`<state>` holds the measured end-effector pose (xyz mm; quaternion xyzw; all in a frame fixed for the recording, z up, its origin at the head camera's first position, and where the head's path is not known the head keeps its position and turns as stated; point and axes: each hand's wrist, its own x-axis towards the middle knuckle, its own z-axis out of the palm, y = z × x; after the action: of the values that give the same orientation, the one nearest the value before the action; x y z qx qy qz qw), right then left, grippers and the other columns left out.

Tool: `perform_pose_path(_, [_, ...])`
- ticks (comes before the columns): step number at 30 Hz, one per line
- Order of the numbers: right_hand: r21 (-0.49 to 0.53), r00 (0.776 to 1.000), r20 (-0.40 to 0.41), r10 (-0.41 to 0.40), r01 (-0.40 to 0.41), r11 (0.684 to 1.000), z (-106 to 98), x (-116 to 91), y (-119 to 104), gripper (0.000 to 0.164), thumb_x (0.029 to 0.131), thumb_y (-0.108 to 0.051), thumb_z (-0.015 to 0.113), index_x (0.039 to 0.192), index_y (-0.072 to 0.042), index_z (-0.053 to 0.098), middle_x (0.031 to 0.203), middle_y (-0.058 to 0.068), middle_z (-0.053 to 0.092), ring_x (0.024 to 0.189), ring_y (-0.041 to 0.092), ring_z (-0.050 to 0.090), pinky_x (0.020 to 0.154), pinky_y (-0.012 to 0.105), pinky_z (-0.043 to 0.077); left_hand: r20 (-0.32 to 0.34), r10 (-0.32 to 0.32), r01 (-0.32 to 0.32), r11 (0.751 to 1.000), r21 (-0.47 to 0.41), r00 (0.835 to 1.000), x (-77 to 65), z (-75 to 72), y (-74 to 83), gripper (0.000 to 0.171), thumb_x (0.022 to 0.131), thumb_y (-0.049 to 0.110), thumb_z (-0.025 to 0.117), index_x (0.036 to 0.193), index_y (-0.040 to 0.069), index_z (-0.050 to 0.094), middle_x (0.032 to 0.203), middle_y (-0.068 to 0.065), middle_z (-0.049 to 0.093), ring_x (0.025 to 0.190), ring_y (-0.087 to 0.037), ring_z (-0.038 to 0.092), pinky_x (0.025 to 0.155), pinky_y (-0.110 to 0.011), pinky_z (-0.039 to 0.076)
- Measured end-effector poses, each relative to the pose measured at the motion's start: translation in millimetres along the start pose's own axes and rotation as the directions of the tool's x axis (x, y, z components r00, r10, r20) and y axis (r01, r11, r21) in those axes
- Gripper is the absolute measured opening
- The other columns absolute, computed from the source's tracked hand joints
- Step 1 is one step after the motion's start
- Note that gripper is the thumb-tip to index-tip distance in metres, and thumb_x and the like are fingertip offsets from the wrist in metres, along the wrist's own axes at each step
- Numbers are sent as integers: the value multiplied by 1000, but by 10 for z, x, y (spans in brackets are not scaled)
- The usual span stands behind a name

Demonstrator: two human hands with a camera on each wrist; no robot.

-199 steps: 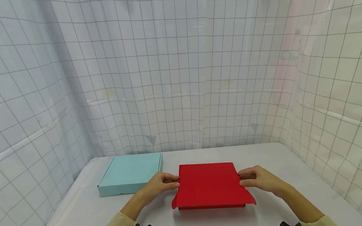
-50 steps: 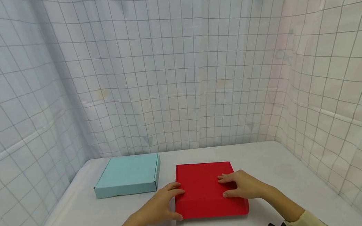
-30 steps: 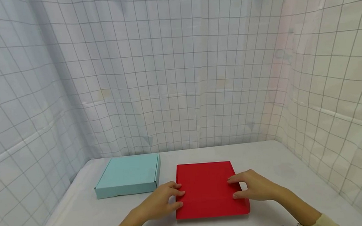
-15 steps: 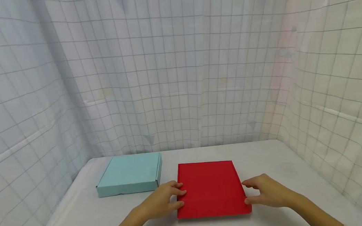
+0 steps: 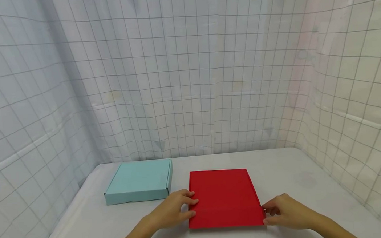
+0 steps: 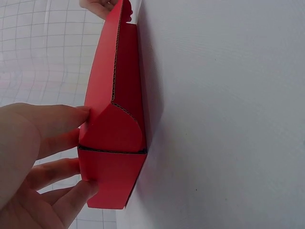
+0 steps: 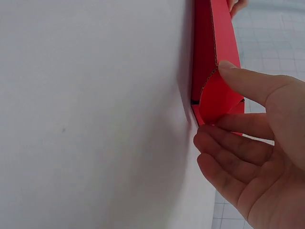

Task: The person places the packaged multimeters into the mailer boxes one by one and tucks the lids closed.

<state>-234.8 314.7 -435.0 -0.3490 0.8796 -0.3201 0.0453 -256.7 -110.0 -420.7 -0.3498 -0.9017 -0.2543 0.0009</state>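
Observation:
A red cardboard mailer box lies on the white table, its lid lowered over it and the front panel standing slightly off the front wall. My left hand rests on the box's left edge, fingertips and thumb on the lid; the left wrist view shows a side flap tucked there beside the side wall. At the front right corner my right hand pinches the lid. In the right wrist view its thumb presses the lid's edge and its index finger touches the rounded side flap, which bulges outward.
A light blue closed mailer box sits at the back left of the white-covered table. White gridded curtains hang behind the table and along both sides.
The lid, raised at first with its side flaps spread, is now lowered. My right hand has slid off the top to the front right corner; my left hand stays at the left edge.

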Motion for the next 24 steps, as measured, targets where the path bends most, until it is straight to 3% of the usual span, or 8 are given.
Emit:
perform_pose_path(6, [110, 999, 19, 48, -49, 993, 45, 24, -19, 36, 91, -23, 82, 113, 5, 75, 90, -13, 72, 80, 5, 68, 72, 26, 59, -9, 3, -3, 1000, 8, 1000, -12, 2, 16, 40, 93, 25, 78, 130, 9, 74, 139, -9, 61, 129, -29, 54, 95, -39, 56])
perform_pose_path(15, [246, 982, 57, 180, -189, 951, 82, 33, -17, 28, 93, -18, 78, 114, -1, 73, 98, -3, 75, 89, 14, 71, 80, 25, 56, -2, 2, -2, 1000, -2, 1000, 4, 6, 26, 40, 93, 25, 79, 129, 8, 74, 139, -9, 62, 129, -29, 54, 94, -36, 57])
perform_pose_path(24, [422, 935, 138, 326, -354, 835, 76, 65, -64, 20, 97, -15, 71, 109, 1, 73, 90, 8, 72, 81, 24, 65, 69, 29, 54, 22, -26, 26, 1000, -12, 999, 21, -36, 49, 40, 92, 26, 80, 128, 9, 75, 136, -7, 62, 127, -27, 54, 89, -31, 57])
